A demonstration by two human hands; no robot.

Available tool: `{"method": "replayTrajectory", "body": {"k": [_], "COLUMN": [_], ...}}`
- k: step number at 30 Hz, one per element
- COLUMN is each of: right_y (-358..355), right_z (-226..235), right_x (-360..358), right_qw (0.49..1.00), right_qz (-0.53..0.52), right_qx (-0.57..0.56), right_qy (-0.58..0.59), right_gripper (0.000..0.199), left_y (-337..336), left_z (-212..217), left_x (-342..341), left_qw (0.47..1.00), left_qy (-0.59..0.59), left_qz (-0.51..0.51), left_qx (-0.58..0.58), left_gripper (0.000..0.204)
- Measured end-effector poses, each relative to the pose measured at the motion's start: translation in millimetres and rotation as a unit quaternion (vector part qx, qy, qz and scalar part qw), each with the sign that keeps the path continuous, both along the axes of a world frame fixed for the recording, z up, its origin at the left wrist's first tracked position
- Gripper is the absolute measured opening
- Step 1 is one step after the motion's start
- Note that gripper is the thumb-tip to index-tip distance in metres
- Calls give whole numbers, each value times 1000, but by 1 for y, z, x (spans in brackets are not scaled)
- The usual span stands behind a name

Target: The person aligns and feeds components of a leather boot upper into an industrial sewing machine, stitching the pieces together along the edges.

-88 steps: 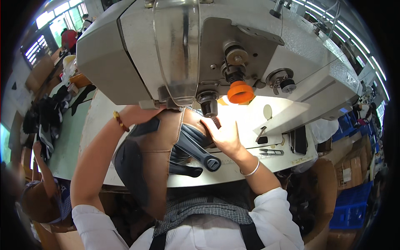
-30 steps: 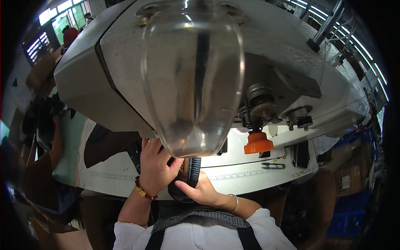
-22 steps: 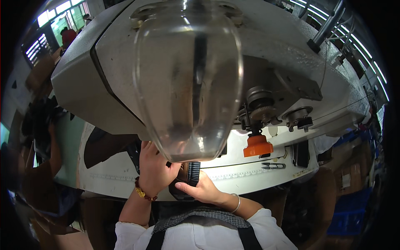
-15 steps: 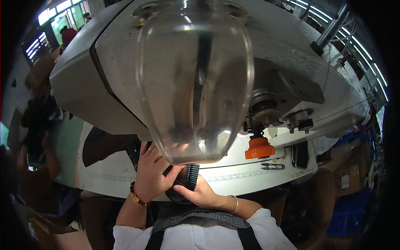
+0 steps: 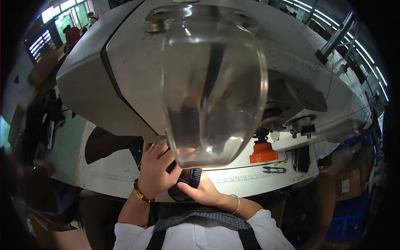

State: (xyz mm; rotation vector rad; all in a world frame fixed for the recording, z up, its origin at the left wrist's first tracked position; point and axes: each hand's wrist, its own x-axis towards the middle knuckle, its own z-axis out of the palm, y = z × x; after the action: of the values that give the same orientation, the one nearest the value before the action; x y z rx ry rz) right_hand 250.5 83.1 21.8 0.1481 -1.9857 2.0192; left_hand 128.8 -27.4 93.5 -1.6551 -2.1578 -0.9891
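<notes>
My left hand point(image 5: 157, 171) lies with its fingers spread on a dark brown workpiece point(image 5: 110, 146) below the sewing machine head point(image 5: 125, 66). Its fingertips pass under the machine and partly behind a clear plastic guard point(image 5: 216, 100). Close to it, my right hand point(image 5: 205, 191) holds the near part of the workpiece, beside a black ribbed band point(image 5: 194, 178). The right thumb rests on top while the other fingers are mostly hidden. Needle and presser foot cannot be made out through the glare.
An orange knob point(image 5: 263, 153) hangs under the machine at right. Thread snips point(image 5: 274, 170) and a dark flat object point(image 5: 301, 158) lie on the white table point(image 5: 258, 187), which has a printed ruler strip point(image 5: 233, 178). Blue crates point(image 5: 348, 216) stand lower right; another person's arm point(image 5: 43, 166) is at left.
The view has shifted slightly, so machine and guard appear further right. Both hands stay at the workpiece; the left fingers now show a little nearer to the machine's lower edge.
</notes>
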Motion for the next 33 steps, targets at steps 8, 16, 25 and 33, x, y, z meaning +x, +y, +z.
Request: {"method": "replayTrajectory", "body": {"k": [8,16,25,33], "right_y": [6,12,14,14], "right_z": [2,4,0,-24], "right_x": [-3,-7,-6,-18], "right_qw": [1000,1000,992,998], "right_qz": [-8,14,34,-24], "right_qx": [7,-13,-87,-62], "right_qy": [21,2,-83,-24], "right_gripper": [22,27,27,23], "left_y": [3,6,10,15], "left_z": [-3,-3,-3,-2], "left_x": [-1,-3,-4,-3], "left_qw": [999,999,998,996], "left_qy": [27,27,21,24], "left_qz": [22,47,58,88], "left_qx": [23,3,29,20], "left_gripper": [32,29,27,20]}}
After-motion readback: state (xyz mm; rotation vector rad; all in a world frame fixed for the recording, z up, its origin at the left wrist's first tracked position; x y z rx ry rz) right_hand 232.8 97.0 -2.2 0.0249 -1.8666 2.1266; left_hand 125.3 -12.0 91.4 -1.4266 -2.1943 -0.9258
